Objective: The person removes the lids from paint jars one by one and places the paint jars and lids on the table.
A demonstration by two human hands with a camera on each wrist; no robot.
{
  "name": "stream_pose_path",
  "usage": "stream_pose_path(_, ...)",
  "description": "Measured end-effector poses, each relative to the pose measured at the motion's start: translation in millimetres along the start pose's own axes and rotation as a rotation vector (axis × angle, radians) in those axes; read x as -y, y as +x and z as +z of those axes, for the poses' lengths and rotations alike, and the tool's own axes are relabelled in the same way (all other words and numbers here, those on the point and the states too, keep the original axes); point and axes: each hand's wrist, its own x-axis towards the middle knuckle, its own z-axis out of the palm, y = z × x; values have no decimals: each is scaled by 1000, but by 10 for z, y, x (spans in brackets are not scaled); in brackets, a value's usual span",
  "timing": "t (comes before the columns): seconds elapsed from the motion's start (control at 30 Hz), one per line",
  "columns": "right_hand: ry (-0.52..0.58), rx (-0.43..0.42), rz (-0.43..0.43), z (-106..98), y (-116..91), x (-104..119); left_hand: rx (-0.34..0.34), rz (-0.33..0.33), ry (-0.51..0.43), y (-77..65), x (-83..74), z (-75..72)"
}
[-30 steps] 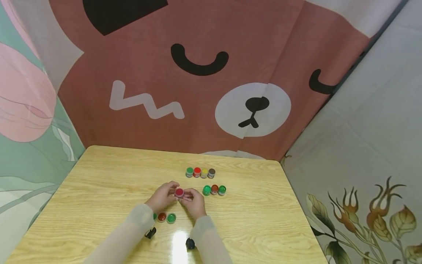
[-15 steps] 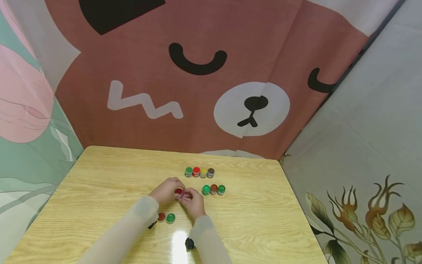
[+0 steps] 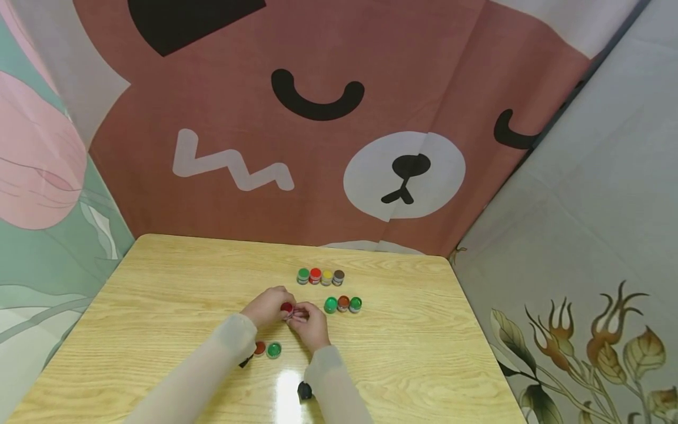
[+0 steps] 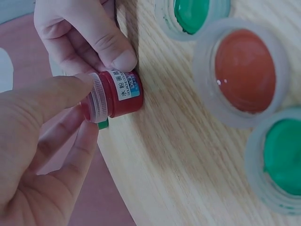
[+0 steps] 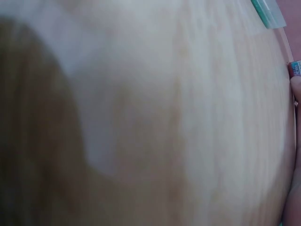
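Between both hands is a small jar of red gouache paint [image 4: 126, 96], lying sideways in the left wrist view, with a ribbed clear lid [image 4: 98, 100] on it. My left hand [image 3: 268, 307] pinches the lid between thumb and fingers. My right hand [image 3: 312, 327] holds the jar's body, its thumb near the white label. In the head view the jar's red top shows only partly between the fingers. At the edge of the right wrist view, only a sliver of the jar [image 5: 295, 69] and of the right hand appears.
Left of the right forearm lie round translucent pieces holding red-brown paint [image 4: 247, 70] and green paint [image 3: 273, 350]. Three paint jars [image 3: 343, 304] stand in a row to the right. Behind is another row of several closed jars [image 3: 315, 276] on the wooden table [image 3: 424, 341].
My left hand has shifted slightly right and turned over the jar's top, covering more of it. One green piece is now hidden behind the left sleeve. The right hand stays nearly in place.
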Motion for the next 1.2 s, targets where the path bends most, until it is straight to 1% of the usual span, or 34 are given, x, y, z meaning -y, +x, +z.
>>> stream_pose_path(0.13,-22,0,-18,2,-1,-5,-7,-11,2,-14,-24,-8)
stream_pose_path(0.27,-20,6,-13,9,1,-15,-18,-19,2,-26,-28,-4)
stream_pose_path(0.37,-17,8,-8,22,-1,-22,-29,-26,-20,-42,-17,-1)
stream_pose_path(0.47,-19,3,4,37,0,-29,-55,-24,-61,-57,11,5)
stream_pose_path(0.57,-33,-5,26,44,0,-23,-86,-53,-117,-68,43,20)
stream_pose_path(0.63,-39,-8,40,42,-5,-11,-101,-89,-162,-74,60,31)
stream_pose_path(0.73,-50,-12,38,42,-16,-8,-118,-136,-240,-91,76,44)
stream_pose_path(0.8,-50,-18,27,46,-28,-10,-128,-148,-284,-110,84,49)
stream_pose_path(0.93,-48,-37,25,76,-46,-42,-153,-149,-361,-162,105,58)
stream_pose_path(1.03,-46,-51,16,108,-54,-67,-171,-166,-426,-205,117,46)
stream_pose_path(1.13,-41,-59,1,134,-64,-66,-189,-222,-493,-249,145,17)
stream_pose_path(1.2,-46,-65,-4,140,-74,-49,-206,-247,-525,-289,182,-7)
